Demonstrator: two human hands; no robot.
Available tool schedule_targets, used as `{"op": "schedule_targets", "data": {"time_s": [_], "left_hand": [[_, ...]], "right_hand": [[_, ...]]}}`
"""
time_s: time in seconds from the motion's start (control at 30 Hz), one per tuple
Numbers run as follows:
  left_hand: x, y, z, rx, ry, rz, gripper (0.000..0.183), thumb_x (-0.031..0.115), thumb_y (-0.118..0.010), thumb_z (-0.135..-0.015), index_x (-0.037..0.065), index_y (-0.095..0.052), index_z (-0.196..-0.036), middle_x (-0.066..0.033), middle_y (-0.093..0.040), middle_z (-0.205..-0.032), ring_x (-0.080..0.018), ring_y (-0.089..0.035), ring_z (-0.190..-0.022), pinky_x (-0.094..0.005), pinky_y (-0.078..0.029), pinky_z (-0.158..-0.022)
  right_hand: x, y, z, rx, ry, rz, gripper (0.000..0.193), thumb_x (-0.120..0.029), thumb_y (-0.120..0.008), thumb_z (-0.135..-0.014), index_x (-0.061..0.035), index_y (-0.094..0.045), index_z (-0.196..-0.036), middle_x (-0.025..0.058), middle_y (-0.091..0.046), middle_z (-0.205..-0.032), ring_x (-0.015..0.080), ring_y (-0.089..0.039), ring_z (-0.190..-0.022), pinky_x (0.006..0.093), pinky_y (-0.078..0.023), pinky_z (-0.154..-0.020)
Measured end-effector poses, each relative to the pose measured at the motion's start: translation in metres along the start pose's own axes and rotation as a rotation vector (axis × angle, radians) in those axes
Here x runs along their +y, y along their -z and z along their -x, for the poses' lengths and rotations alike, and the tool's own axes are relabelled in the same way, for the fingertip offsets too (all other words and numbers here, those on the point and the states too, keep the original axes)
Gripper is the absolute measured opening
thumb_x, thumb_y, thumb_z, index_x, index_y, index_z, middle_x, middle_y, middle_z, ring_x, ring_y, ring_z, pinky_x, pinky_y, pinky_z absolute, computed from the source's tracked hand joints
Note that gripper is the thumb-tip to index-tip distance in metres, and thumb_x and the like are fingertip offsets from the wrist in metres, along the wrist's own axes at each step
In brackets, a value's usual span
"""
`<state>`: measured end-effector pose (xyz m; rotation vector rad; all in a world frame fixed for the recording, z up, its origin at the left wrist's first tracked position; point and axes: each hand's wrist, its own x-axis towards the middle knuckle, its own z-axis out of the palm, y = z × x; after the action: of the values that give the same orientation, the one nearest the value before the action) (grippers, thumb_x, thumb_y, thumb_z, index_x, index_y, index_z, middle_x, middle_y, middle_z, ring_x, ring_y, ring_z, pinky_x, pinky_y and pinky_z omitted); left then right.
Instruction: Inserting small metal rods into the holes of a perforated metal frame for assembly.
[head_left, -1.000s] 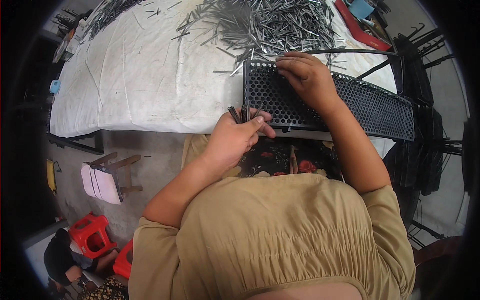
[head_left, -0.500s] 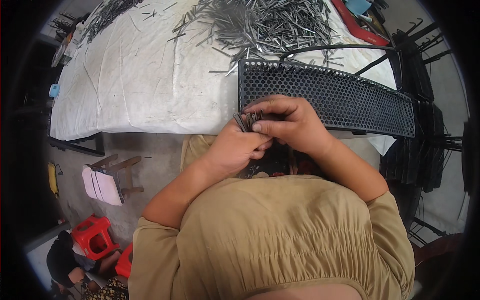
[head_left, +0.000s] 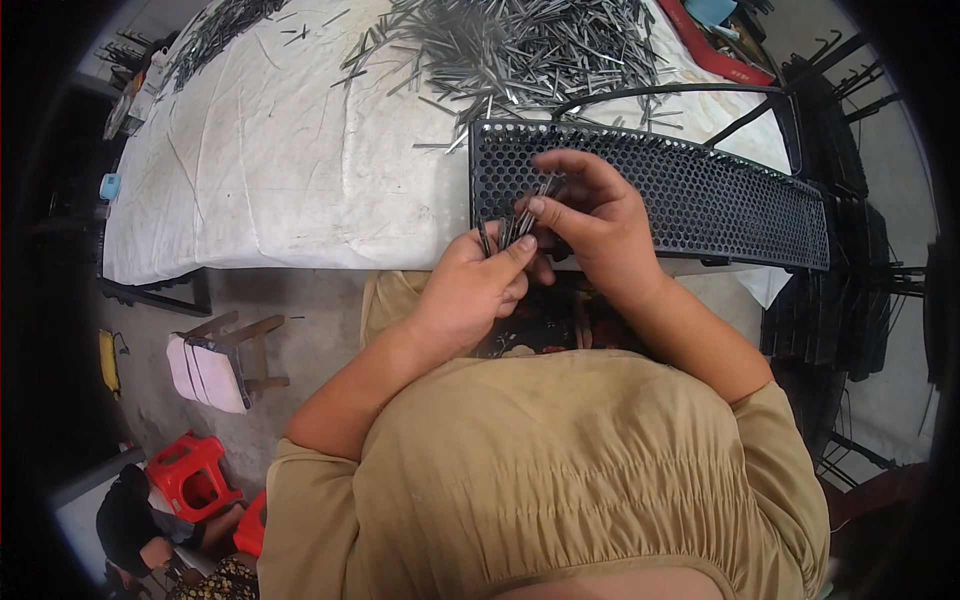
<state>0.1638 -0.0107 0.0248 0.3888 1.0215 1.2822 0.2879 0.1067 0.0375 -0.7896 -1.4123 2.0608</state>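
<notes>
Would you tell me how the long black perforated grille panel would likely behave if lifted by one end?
The long black perforated grille panel probably stays fairly stiff: its edges look straight. Being full of holes, it is likely light for its length. Overhanging the white cloth-covered table, it might tip if pushed further.

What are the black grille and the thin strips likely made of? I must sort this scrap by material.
The grille looks like matte black moulded plastic, judging by its even honeycomb holes, though painted metal is possible. The strips look like bare metal: grey, with a dull shine.
</notes>
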Motion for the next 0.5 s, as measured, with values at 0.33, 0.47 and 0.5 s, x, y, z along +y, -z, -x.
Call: {"op": "schedule_targets", "data": {"time_s": [0.33,0.47,0.5], "left_hand": [[0.002,0.006,0.0,-0.012,0.106,0.029,0.021,0.018,-0.055,-0.099,0.0,-0.057,-0.11,-0.0084,-0.058,-0.08,-0.0035,-0.037,-0.052,-0.0172,-0.027,-0.043],[0.002,0.003,-0.001,0.015,0.142,0.019,0.017,0.01,-0.059,-0.096,-0.001,-0.056,-0.109,-0.0082,-0.058,-0.08,-0.0038,-0.039,-0.053,-0.0172,-0.029,-0.043],[0.002,0.003,-0.001,0.013,0.142,0.02,0.017,0.01,-0.059,-0.096,-0.001,-0.056,-0.109,-0.0082,-0.058,-0.08,-0.0038,-0.039,-0.053,-0.0172,-0.029,-0.043]], "right_hand": [[-0.009,0.037,-0.028,0.083,0.247,0.325,0.017,-0.004,-0.071,-0.084,-0.0015,-0.068,-0.101,0.0049,-0.071,-0.089,0.0114,-0.066,-0.078,0.0257,-0.053,-0.068],[-0.009,0.059,-0.049,0.278,0.665,0.87,0.016,-0.007,-0.072,-0.082,-0.0036,-0.069,-0.097,0.0098,-0.072,-0.087,0.019,-0.071,-0.079,0.0289,-0.054,-0.07],[-0.01,0.06,-0.05,0.279,0.665,0.873,0.016,-0.007,-0.072,-0.082,-0.0036,-0.069,-0.097,0.0098,-0.072,-0.087,0.019,-0.071,-0.079,0.0289,-0.054,-0.07]]}}
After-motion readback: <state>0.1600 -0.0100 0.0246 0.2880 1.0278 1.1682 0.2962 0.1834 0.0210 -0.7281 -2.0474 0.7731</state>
